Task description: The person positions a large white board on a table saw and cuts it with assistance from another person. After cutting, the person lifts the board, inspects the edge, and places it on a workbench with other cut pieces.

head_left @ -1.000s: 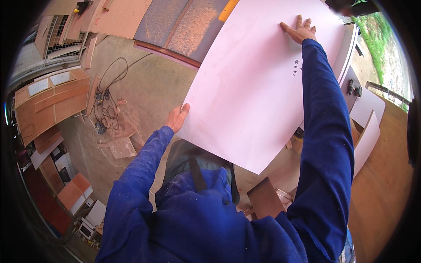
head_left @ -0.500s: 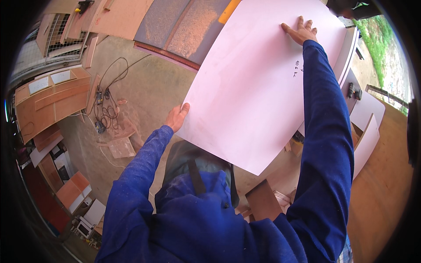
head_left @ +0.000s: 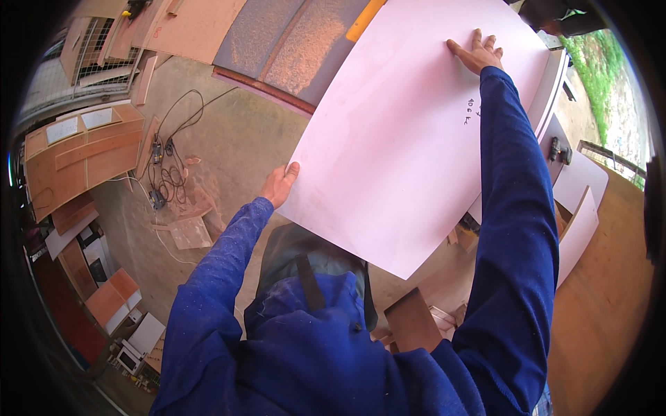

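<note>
A large white panel (head_left: 374, 152), with handwriting on its face, stretches from just in front of my body out over a work surface. My left hand (head_left: 279, 185) grips the panel's left edge near its close corner, thumb on top and the fingers mostly hidden below. Farther out, my right hand (head_left: 479, 54) lies flat on the panel's top face with its fingers spread. Beyond the panel's left edge shows a grey machine table (head_left: 267, 41) dusted with orange-brown sawdust, with a yellow strip (head_left: 363, 21) beside the panel.
On the floor to the left lie power tools with tangled black cables (head_left: 166, 170) and wood offcuts (head_left: 189, 232). Wooden panels (head_left: 83, 149) stand at the far left. A cordless drill (head_left: 560, 151) rests right of the panel. A dark object (head_left: 562, 17) is at the top right.
Both hands keep their places on the panel. The view has shifted very slightly; otherwise the panel looks almost unmoved.
</note>
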### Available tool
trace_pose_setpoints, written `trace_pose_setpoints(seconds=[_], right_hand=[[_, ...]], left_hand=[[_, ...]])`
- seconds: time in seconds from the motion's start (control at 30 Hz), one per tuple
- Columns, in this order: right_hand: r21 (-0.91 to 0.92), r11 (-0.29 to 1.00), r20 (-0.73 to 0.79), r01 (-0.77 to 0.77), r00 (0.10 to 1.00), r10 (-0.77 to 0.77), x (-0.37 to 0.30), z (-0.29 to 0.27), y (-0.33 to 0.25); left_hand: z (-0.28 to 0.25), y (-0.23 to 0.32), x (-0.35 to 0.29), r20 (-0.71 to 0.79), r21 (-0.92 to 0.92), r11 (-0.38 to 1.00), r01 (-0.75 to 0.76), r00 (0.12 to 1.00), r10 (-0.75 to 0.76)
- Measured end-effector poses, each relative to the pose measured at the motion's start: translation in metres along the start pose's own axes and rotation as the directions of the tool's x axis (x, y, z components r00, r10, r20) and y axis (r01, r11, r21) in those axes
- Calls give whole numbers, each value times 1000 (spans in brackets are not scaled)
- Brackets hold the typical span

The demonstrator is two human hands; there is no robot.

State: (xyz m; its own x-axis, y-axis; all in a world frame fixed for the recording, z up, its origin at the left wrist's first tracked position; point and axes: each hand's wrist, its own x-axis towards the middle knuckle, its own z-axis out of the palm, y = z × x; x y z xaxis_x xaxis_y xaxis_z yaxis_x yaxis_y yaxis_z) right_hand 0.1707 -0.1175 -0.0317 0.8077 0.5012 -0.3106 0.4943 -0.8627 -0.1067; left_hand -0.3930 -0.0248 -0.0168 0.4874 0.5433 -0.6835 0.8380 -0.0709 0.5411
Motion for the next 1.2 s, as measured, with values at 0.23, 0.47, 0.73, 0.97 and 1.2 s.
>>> trace_pose_setpoints(seconds=[0.23, 0.47, 0.73, 0.97, 1.2], right_hand=[[2, 1000, -11, -15, 1000, 15, 2, -1, -2], [1, 1000, 25, 11, 1000, -11, 6, -5, 1], [-1, 1000, -12, -9, 1000, 9, 11, -4, 1], [-15, 1000, 21, 6, 1000, -5, 18, -5, 4], [-6, 1000, 25, 3, 1000, -3, 21, -8, 5]], left_hand=[[-1, 0, 4, 37, -19, 999, 26, 999, -25], [0, 2, 7, 14, 4, 1000, 17, 1000, -17], [1, 4, 9, -20, -16, 1000, -22, 1000, 22], [3, 1, 16, -41, 18, 1000, 4, 999, -3], [3, 6, 17, -23, -6, 1000, -25, 999, 25]])
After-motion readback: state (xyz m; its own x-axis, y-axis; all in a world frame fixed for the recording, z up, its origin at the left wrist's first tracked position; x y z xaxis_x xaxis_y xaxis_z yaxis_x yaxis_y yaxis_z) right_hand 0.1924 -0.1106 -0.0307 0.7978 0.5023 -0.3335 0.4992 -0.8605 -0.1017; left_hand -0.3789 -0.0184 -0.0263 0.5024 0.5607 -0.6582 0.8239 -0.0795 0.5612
